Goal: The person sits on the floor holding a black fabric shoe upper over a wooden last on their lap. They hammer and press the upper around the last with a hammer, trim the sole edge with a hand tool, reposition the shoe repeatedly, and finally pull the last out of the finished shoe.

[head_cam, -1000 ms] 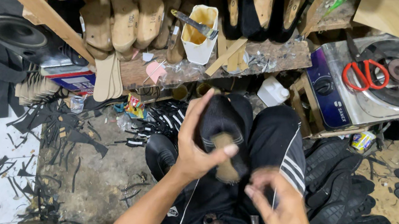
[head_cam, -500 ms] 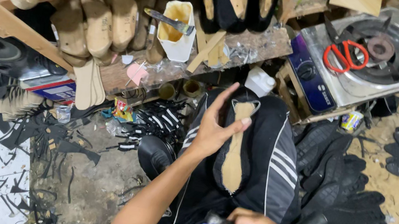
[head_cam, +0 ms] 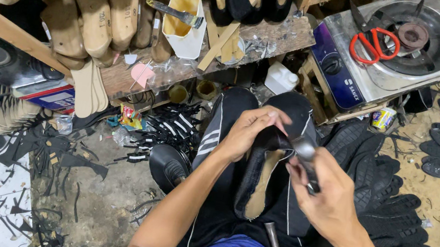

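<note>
Now, right hand [head_cam: 326, 202]: up from the lap, gripping a metal tool [head_cam: 306, 157] at the shoe's toe.
Left hand [head_cam: 249, 130]: still clasps the black shoe [head_cam: 258, 178].

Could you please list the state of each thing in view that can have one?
Black shoe upper: on the lap, pale insole side up, held at its toe end.
Left hand: gripping the shoe's toe end.
Right hand: closed on a metal tool.
Red-handled scissors: lying on the stove.
Stove burner: unlit.
White glue cup: upright, uncovered, tool across its rim.
</note>
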`<control>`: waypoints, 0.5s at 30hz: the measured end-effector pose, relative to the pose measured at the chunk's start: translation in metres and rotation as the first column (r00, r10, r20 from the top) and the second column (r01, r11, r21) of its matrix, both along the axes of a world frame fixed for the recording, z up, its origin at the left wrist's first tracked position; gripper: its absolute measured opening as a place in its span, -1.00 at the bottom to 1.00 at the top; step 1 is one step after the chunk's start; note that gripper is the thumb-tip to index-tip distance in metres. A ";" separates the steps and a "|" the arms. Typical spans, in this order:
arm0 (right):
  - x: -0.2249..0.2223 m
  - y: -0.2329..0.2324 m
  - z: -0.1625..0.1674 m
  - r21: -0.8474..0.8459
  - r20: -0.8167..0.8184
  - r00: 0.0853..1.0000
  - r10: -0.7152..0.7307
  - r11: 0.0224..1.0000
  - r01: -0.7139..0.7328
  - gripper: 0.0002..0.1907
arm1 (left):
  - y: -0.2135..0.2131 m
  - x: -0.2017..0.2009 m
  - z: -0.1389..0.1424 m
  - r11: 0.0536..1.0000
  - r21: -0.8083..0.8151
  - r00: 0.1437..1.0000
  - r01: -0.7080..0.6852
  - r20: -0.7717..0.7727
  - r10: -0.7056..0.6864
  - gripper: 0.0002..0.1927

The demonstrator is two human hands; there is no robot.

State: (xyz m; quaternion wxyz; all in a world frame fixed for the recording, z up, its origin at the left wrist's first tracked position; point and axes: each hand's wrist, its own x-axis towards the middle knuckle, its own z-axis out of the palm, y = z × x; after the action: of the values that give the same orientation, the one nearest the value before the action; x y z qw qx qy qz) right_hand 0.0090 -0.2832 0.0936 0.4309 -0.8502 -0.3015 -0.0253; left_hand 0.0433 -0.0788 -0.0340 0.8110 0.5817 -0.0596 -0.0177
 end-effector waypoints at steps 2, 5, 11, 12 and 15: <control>0.006 0.008 0.006 -0.035 0.123 0.990 0.063 0.998 -0.059 -0.75 | -0.003 -0.001 0.008 0.998 -0.019 0.998 0.058 -0.035 -0.059 -0.56; 0.014 0.012 0.008 -0.075 0.227 0.959 0.172 0.984 -0.159 -0.67 | -0.011 -0.002 0.011 0.997 0.060 0.990 -0.042 -0.131 0.049 -0.48; 0.021 0.012 0.000 -0.112 0.187 0.956 0.226 0.972 -0.207 -0.74 | -0.018 0.002 -0.013 0.980 0.080 0.977 -0.182 -0.097 0.189 -0.42; 0.022 0.010 -0.001 -0.111 0.151 0.973 0.176 0.981 -0.161 -0.78 | -0.017 0.004 -0.017 0.976 0.093 0.977 -0.200 -0.061 0.206 -0.41; 0.026 -0.005 -0.002 -0.092 -0.226 0.974 -0.015 0.996 -0.006 -0.88 | -0.011 0.004 -0.023 0.976 0.075 0.955 -0.205 -0.205 0.216 -0.42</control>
State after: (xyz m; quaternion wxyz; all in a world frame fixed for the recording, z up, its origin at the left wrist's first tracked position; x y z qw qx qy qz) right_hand 0.0349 -0.2884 0.0916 0.4227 -0.8671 -0.2494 0.0849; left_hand 0.0477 -0.0898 -0.0569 0.7944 0.6007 0.0901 0.0053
